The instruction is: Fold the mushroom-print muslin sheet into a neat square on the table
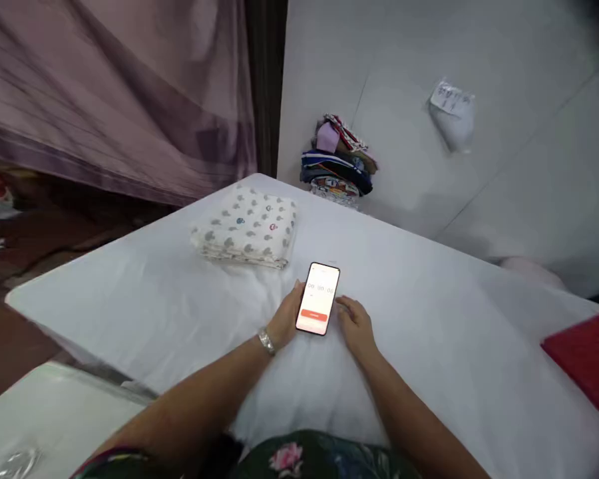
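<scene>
A smartphone (319,298) with a lit screen showing a timer and an orange button is held over the white sheet (154,299) covering the table. My left hand (285,319), with a metal watch on its wrist, grips the phone's left edge. My right hand (354,324) rests by the phone's right edge, fingers curled against it. A folded white cloth with small grey prints (247,228) lies just beyond the phone, to the left.
A stack of folded colourful clothes (337,163) sits at the table's far edge by the wall. A crumpled white bag (453,116) hangs on the wall. A red object (586,362) lies at the right edge. A mauve curtain (114,93) hangs on the left.
</scene>
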Demonstrator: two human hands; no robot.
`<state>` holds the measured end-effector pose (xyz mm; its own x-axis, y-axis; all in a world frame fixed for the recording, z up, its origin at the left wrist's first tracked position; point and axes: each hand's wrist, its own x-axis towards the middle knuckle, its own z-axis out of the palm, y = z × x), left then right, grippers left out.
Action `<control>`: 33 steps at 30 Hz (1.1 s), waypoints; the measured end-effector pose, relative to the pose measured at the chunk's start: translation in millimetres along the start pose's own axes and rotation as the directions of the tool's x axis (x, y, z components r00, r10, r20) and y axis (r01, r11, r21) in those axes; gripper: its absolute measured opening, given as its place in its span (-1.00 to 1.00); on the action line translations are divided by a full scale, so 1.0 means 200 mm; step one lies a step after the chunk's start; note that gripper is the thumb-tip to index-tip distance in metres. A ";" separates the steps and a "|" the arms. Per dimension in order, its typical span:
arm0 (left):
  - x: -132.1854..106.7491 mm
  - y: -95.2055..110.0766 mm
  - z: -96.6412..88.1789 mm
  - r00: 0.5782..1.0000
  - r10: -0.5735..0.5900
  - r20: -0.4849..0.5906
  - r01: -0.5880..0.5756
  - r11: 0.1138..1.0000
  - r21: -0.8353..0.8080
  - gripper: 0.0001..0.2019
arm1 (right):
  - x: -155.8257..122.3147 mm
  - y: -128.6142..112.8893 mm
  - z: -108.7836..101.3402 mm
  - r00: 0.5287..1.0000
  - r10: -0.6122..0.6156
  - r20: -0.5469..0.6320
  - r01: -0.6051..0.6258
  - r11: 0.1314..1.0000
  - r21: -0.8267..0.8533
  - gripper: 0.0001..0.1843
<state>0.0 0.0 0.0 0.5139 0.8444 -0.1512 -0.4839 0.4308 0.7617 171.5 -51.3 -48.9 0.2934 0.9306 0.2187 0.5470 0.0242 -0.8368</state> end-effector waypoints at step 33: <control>-0.42 0.57 -0.62 0.778 0.083 -0.622 0.312 0.808 0.499 -0.19 | 0.01 0.10 0.00 0.993 -0.092 0.076 0.098 0.992 -0.079 -0.63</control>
<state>-186.3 18.0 22.0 -0.0810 0.8913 -0.4460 0.1232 0.4530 0.8829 182.5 -49.0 -64.6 0.1812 0.9495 0.2562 0.6337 0.0865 -0.7688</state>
